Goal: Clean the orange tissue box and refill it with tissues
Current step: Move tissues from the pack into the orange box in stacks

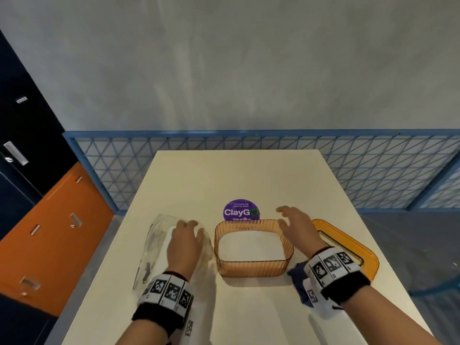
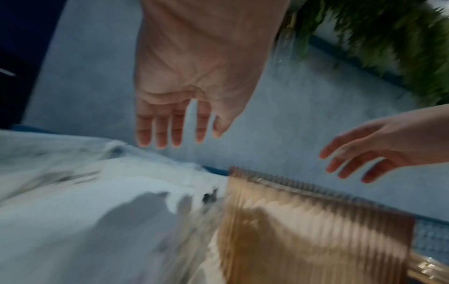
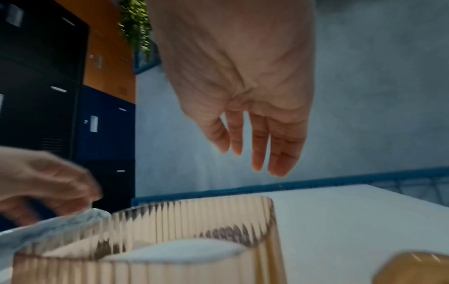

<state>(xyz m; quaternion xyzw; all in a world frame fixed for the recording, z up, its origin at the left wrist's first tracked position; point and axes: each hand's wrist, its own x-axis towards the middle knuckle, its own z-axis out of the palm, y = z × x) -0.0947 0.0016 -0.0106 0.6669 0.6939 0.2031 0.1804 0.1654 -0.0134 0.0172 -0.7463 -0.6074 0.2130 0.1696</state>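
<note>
Orange tissue box (image 1: 252, 266), tissues (image 1: 251, 246) inside, purple "ClayGo" sticker (image 1: 241, 210) behind, smaller print blurred

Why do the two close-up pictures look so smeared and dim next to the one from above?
Left wrist view: motion blur streaks the orange tissue box and the plastic tissue pack; dim, bluish light. Right wrist view: the box's ribs smear, the left hand is blurred. Head view: brighter, sharper, but wide-angle bends the table.

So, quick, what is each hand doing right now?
Left hand: open, over the plastic wrapper, holding nothing.
Right hand: open, holding nothing.
</note>
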